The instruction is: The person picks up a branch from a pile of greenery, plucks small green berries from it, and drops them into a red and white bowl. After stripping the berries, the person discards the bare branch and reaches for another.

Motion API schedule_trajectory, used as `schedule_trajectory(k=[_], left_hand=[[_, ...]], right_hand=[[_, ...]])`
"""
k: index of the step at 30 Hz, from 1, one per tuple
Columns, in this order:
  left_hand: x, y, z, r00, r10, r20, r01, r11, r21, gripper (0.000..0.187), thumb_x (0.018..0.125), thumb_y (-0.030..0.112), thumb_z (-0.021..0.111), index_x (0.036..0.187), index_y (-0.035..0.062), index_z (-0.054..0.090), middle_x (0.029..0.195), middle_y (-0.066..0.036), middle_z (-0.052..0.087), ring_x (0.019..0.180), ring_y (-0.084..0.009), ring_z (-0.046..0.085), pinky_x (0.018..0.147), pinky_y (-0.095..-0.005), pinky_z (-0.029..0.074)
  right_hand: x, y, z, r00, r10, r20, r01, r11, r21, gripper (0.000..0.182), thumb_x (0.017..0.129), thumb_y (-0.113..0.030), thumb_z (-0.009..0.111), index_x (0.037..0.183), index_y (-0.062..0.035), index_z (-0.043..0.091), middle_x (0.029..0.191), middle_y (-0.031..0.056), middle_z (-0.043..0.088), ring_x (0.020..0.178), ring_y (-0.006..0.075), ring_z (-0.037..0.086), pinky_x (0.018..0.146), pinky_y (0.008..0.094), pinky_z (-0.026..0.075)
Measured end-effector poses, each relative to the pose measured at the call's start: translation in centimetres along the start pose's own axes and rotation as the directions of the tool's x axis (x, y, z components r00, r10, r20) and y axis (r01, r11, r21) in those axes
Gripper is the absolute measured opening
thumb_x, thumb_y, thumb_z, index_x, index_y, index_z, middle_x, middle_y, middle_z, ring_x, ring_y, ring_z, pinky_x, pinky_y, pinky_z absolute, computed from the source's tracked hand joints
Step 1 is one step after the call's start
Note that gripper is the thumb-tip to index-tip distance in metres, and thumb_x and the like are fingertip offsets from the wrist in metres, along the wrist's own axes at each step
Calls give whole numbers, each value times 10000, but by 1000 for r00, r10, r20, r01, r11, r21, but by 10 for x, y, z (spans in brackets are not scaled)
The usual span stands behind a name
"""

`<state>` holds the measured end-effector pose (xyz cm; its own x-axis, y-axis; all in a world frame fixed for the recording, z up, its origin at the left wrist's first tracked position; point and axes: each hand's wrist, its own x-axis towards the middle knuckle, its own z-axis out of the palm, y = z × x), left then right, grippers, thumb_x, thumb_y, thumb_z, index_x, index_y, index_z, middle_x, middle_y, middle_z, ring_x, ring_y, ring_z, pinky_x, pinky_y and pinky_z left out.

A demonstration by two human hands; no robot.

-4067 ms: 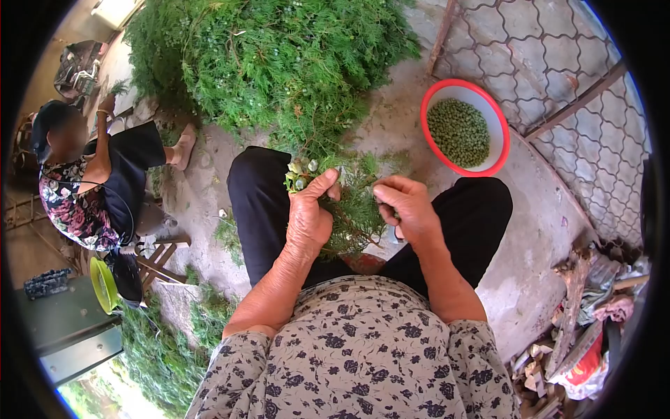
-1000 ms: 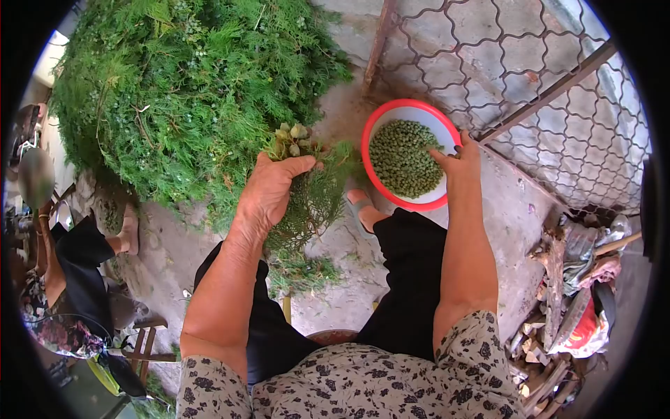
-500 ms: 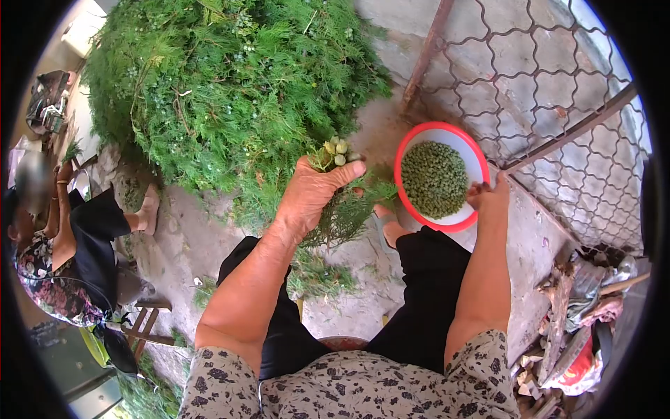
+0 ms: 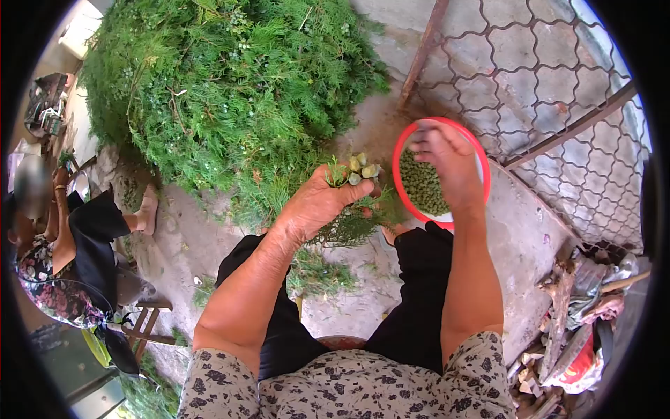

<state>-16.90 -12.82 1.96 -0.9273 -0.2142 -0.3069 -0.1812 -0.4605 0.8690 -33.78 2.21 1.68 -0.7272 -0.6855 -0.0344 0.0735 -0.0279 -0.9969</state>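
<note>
My left hand [image 4: 322, 199] is closed around an evergreen sprig with feathery leaves. A cluster of pale green cones [image 4: 363, 170] sticks out above its thumb, and more foliage [image 4: 352, 229] hangs below the fist. Over the basin's upper right side hovers my right hand [image 4: 447, 157], its fingers smeared by motion, so I cannot see whether they hold anything. Beneath it stands a white basin with a red rim [image 4: 400, 155], partly filled with small green cones [image 4: 423, 185]. My right hand and wrist hide some of the basin.
A large heap of evergreen branches [image 4: 230, 91] lies ahead on the left. Wire mesh in a rusty frame [image 4: 544, 84] stands beyond the basin. Wood scraps and bags [image 4: 572, 328] lie at right. Another person [image 4: 63, 244] sits at far left. Loose sprigs [image 4: 321, 276] lie near my feet.
My right hand has moved up and left, from the basin's right rim to above the basin. My left hand has shifted slightly right and down with the sprig still in it.
</note>
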Motion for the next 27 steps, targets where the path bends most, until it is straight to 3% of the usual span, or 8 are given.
schedule_trajectory(k=[3,5,6,9,11,17,20,27], left_hand=[[0,0,4,999,-36,-14,36,999,22,274,830,108,617,1079,8,559,1003,-70,610,907,-171,586,638,-294,533],[-1,4,4,998,-40,47,38,998,50,279,833,140,621,1075,16,560,969,-58,608,874,-151,583,625,-274,529],[-2,7,5,998,-41,42,38,998,52,279,833,140,621,1075,16,560,969,-58,608,874,-151,583,625,-274,529],[-2,10,6,999,-49,16,47,993,105,281,832,153,625,1073,22,563,935,-51,606,841,-138,581,615,-264,529],[0,8,5,996,-16,86,7,994,109,294,818,147,642,1063,5,562,932,-60,605,838,-132,578,611,-260,532],[-3,7,9,979,67,-192,-51,995,86,237,787,83,661,976,-40,588,834,-55,614,722,-107,582,587,-250,535],[2,-8,-3,962,125,-241,-65,968,242,161,794,76,647,920,-21,619,776,-24,613,657,-85,570,568,-242,529],[-7,9,7,975,108,-195,-44,950,308,155,800,116,639,931,35,647,728,11,611,615,-49,543,505,-198,472]], right_hand=[[-11,-14,40,992,-87,94,99,986,-132,311,854,-164,533,1112,7,548,993,55,592,858,122,567,762,262,456],[-15,-15,52,952,-91,293,139,980,-146,307,827,-138,558,1090,19,556,992,55,594,874,114,553,777,254,442],[-16,-18,54,951,-91,297,139,980,-142,307,827,-138,558,1090,19,556,992,55,594,874,114,553,777,254,442],[-16,-23,57,943,163,290,-153,987,-55,296,802,-97,562,1076,15,567,983,67,590,906,111,536,782,259,437],[-13,-22,54,949,-3,315,62,982,-179,277,790,-64,547,1055,13,582,941,69,580,868,119,540,764,257,435],[-8,-14,55,960,-85,266,158,950,-270,219,800,-52,528,992,19,606,869,59,554,801,123,532,714,240,421],[-9,-15,59,965,-77,249,141,958,-251,214,802,-65,538,989,16,605,869,64,552,787,121,530,704,241,419],[-6,-18,58,950,-54,306,141,952,-271,212,797,-97,571,978,9,606,859,56,555,751,112,522,677,231,412]])
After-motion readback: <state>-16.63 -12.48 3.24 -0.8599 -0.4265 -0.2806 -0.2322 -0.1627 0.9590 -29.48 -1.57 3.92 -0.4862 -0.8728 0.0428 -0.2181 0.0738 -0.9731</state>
